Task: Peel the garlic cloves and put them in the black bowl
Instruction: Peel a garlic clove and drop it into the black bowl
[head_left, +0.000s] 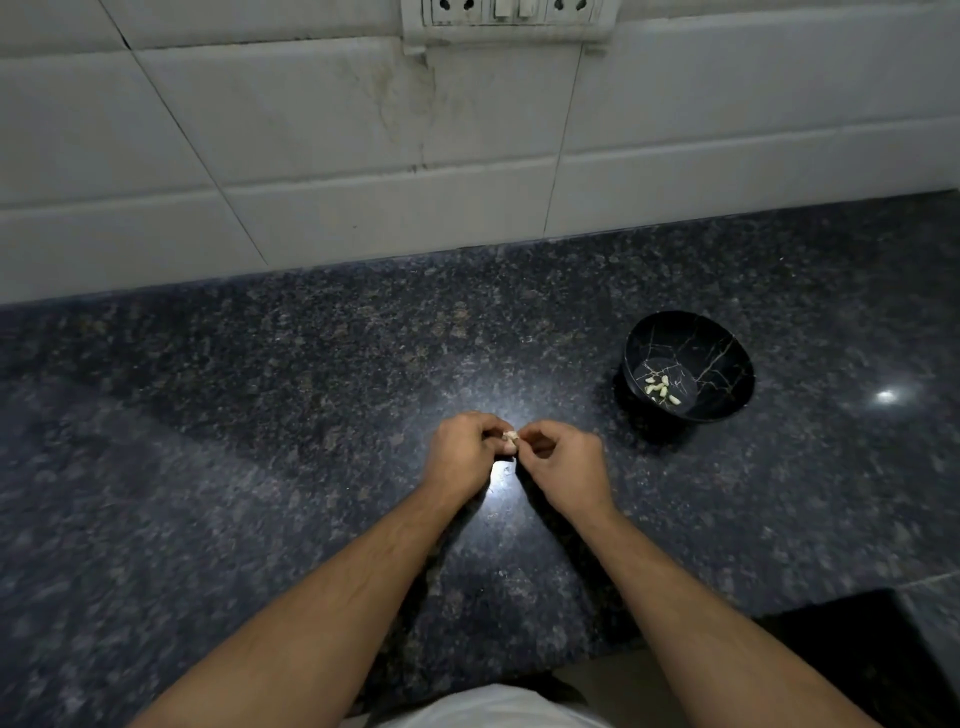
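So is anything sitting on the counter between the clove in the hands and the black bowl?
Nothing visible. Both hands, left hand and right hand, pinch the garlic clove; the counter from there to the black bowl on the right is bare.

We can read no text, label, brand, number or sign anywhere here, neither on the black bowl near the counter's right edge nor on the socket plate on the wall.
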